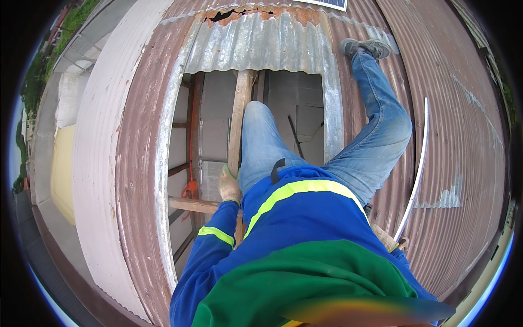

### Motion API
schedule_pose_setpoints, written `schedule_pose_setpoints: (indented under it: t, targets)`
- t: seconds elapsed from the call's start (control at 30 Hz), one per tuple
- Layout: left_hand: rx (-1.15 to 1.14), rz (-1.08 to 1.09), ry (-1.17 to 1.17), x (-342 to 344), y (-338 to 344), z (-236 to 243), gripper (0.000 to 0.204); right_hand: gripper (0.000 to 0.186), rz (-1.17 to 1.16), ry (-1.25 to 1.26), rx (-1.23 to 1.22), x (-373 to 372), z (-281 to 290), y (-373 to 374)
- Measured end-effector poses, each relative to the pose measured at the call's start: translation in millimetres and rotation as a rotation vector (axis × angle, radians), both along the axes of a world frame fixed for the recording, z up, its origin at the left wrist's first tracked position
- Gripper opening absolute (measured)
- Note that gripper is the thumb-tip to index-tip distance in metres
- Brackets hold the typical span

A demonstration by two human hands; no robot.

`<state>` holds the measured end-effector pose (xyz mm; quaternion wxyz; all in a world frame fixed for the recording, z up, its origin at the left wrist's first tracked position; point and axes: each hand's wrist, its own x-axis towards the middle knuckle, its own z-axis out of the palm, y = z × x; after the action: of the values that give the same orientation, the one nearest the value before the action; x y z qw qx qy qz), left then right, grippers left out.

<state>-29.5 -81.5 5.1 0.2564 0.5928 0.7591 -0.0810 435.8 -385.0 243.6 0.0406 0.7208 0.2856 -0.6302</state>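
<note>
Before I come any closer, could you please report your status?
Left grip against wooden beam. Right grip partly hidden, beside white strip; hold unclear. Left knee over roof opening, close to beam.

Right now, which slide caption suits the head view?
Gloved left hand on a wooden beam within an opening in corrugated metal roofing.

A rough, pale-brown wooden beam (237, 122) runs lengthwise through the roof opening (299, 90); a long, thin white strip (421, 166) stretches over corrugated roof sheets (463, 147) to its right.
</note>
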Motion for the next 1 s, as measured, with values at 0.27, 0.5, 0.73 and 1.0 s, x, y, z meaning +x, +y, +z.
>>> schedule_pose_setpoints:
  t: [0.27, 0.5, 0.73, 1.0]
  targets:
    - [0.076, 0.009, -0.093, -5, -5, -4, 0.077, 0.024, -0.275, -0.433, -0.104, 44, -10, 36]
    - [-0.010, 0.056, -0.078, 4, 2, 24, 0.081, 0.034, -0.193, -1.002, 0.364, 93, 0, 113]
    - [0.055, 0.065, -0.072, 5, 1, 26, 0.084, 0.043, -0.469, -1.311, 1.143, 124, 2, 194]
    - [0.053, 0.060, -0.077, 2, -1, 18, 0.080, 0.049, -0.559, -1.148, 0.966, 143, -49, 256]
